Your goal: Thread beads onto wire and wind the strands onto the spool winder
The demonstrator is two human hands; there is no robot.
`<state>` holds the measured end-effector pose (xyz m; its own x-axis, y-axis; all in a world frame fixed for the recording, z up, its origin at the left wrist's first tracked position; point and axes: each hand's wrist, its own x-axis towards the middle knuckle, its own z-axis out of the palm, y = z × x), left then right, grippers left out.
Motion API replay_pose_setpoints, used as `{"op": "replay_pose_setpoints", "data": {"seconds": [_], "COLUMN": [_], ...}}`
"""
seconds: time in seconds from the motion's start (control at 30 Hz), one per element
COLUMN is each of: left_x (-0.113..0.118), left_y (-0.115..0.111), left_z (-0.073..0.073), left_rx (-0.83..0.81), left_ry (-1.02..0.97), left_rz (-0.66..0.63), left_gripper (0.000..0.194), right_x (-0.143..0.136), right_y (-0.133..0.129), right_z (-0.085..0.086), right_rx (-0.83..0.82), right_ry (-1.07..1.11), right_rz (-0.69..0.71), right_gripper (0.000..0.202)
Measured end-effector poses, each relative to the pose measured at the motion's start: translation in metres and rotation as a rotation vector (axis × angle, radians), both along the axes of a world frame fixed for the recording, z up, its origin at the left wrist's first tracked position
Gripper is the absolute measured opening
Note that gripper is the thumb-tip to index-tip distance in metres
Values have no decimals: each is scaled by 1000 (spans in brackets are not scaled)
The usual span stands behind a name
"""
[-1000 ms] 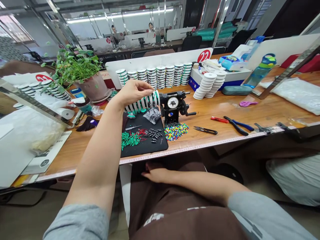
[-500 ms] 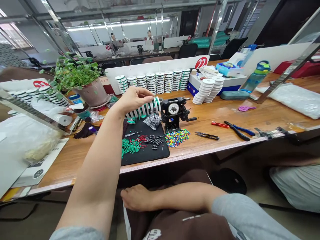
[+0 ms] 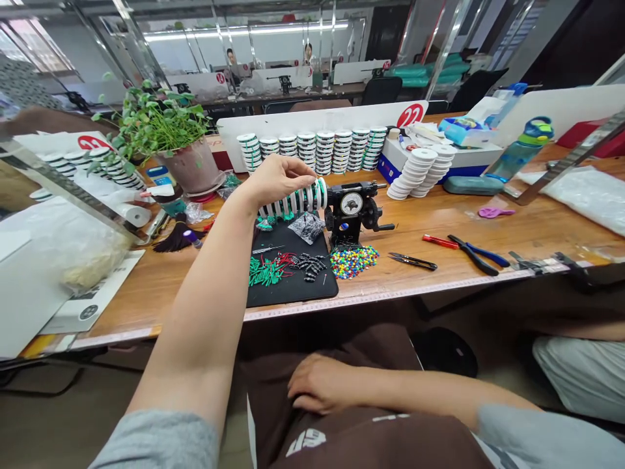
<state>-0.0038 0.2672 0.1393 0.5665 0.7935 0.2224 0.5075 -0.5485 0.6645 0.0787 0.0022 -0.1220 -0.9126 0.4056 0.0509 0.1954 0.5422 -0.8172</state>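
My left hand (image 3: 276, 181) arches over a row of white spools (image 3: 305, 197) wound with green and dark line, which sits on the shaft of a black hand-cranked winder (image 3: 349, 212). Its fingers are pinched together at the top of the spools near the winder; whatever is between them is too small to tell. My right hand (image 3: 319, 384) lies on the brown apron (image 3: 361, 345) over my lap, fingers stretched out and holding nothing. Below the spools, a black mat (image 3: 293, 291) carries green and red pieces (image 3: 266, 271), black pieces (image 3: 309, 266) and a clear plastic bag (image 3: 307, 227).
Colourful beads (image 3: 354, 262) lie at the winder's foot. To their right are thread snips (image 3: 413, 261), a red pen (image 3: 439, 241) and pliers (image 3: 476, 254). Stacked wound spools (image 3: 306, 152), bare white spools (image 3: 415, 172) and a potted plant (image 3: 188, 169) stand behind. Someone sits at the right (image 3: 581, 371).
The view has shifted, so the bench appears further right and slightly different in tilt. My right hand has moved right across my lap and its fingers have loosened. My left hand stays at the spools.
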Motion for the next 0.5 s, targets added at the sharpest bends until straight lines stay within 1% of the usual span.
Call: {"op": "replay_pose_setpoints", "data": {"seconds": [0.03, 0.07, 0.13, 0.2, 0.27, 0.37, 0.43, 0.5], "left_x": [0, 0, 0, 0, 0, 0, 0, -2], "left_y": [0, 0, 0, 1, 2, 3, 4, 5], "left_z": [0, 0, 0, -1, -1, 0, 0, 0], "left_rx": [-1, -1, -2, -2, -2, -12, -9, 0], "left_ry": [2, 4, 5, 0, -1, -1, 6, 9], "left_rz": [2, 3, -2, -2, 4, 6, -2, -5], "left_gripper": [19, 19, 19, 20, 20, 19, 19, 19], "right_x": [15, 28, 44, 48, 44, 29, 17, 6], "right_y": [0, -1, -3, -4, -1, 5, 8, 8], "right_z": [-1, -3, -8, -13, -14, -12, -11, -10], "right_rx": [-31, -85, -240, -376, -458, -545, -565, -538], "right_ry": [-35, -65, -103, -124, -144, -159, -170, -196], "right_rz": [-54, -55, 45, 133, 158, 234, 271, 277], "right_gripper": [27, 32, 40, 44, 46, 44, 40, 36]}}
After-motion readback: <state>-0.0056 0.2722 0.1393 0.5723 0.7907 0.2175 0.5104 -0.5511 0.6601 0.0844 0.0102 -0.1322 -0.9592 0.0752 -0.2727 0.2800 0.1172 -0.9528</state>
